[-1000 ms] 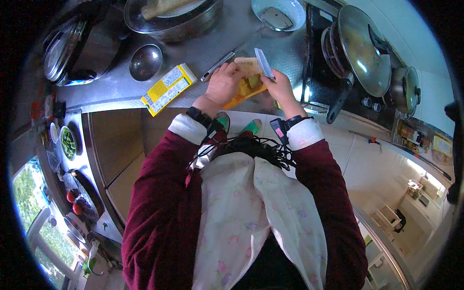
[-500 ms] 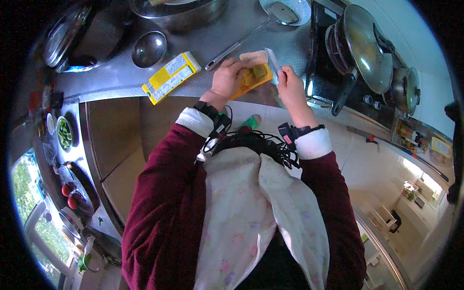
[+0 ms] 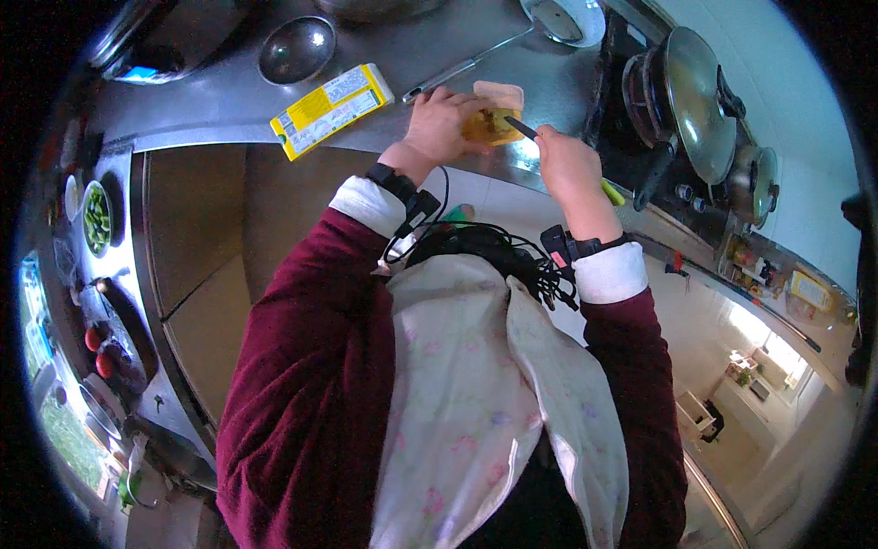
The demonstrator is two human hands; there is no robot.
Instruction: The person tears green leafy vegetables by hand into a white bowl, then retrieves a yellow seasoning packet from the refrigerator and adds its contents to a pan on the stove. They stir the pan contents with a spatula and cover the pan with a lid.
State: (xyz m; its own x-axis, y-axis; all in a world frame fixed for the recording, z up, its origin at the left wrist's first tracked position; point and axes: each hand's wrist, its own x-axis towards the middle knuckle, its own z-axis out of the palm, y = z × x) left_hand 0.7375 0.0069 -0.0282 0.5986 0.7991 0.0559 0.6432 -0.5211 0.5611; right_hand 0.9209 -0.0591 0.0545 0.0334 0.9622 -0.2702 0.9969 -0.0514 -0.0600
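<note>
My left hand (image 3: 437, 130) is closed on a yellow-orange plastic tray (image 3: 497, 130) at the counter's front edge. A pale pinkish flap (image 3: 499, 93) sticks up from the tray's far side. What lies inside the tray is too blurred to name. My right hand (image 3: 569, 165) grips a knife (image 3: 521, 127), whose green handle end shows below the fist. Its blade points left, with the tip at or just over the tray; contact cannot be made out. Left of my left hand lies a yellow and white box (image 3: 331, 108).
Behind the hands lie a long-handled ladle (image 3: 466, 66) resting in a white bowl (image 3: 593, 27), and a metal bowl (image 3: 297, 50). At right, a lidded wok (image 3: 700, 105) stands on the stove, beside a smaller pot (image 3: 754, 183). Chopped greens fill a bowl (image 3: 97, 220) at far left.
The knife has swung from pointing away and upright to pointing left, its tip now at the tray. My left fingers have spread further over the tray. The whole view has shifted slightly.
</note>
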